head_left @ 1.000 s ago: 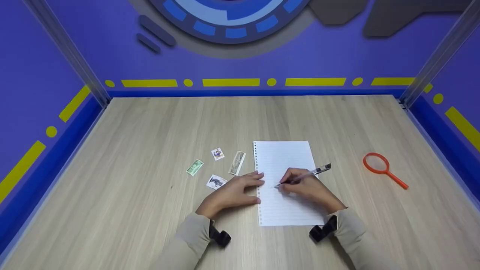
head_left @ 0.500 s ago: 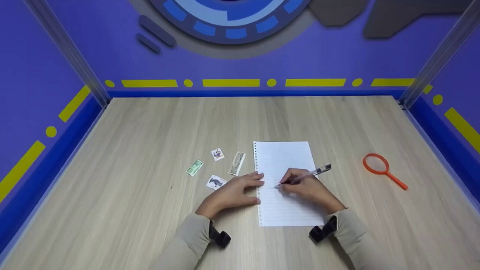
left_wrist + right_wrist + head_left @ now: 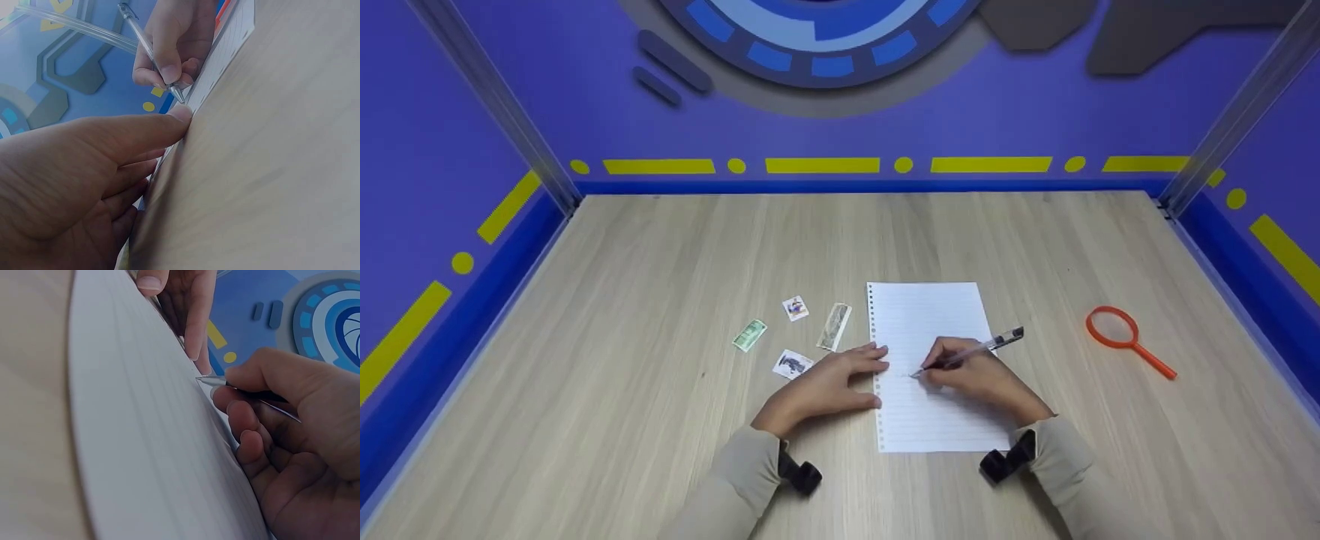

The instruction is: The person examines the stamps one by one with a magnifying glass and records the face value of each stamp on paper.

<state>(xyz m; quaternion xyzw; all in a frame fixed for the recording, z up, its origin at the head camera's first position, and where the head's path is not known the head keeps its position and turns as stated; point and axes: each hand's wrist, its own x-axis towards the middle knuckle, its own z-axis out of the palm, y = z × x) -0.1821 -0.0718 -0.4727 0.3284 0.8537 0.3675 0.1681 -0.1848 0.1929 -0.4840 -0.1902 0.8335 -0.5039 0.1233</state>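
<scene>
A lined sheet of paper point(image 3: 934, 315) with punched holes along its left edge lies on the table. My right hand point(image 3: 979, 376) pinches a clear pen point(image 3: 979, 349) with a dark end, its tip at the paper a little in from the holes. Faint marks show beside the tip in the head view. My left hand point(image 3: 829, 384) rests with fingertips and thumb on the sheet's left edge, fingers extended. In the right wrist view the pen tip point(image 3: 209, 381) meets the paper, and the left fingers show beyond it.
Left of the sheet lie a long grey-brown stamp point(image 3: 834, 327), a small white stamp with a coloured picture point(image 3: 795, 308), a green stamp point(image 3: 750, 335) and a black-and-white stamp point(image 3: 791, 364), partly behind the left hand. A red magnifying glass point(image 3: 1131, 341) lies at the right.
The pen tip and right hand have shifted very slightly to the right along the paper. My left hand, the sheet, the stamps and the magnifying glass stay where they were.
</scene>
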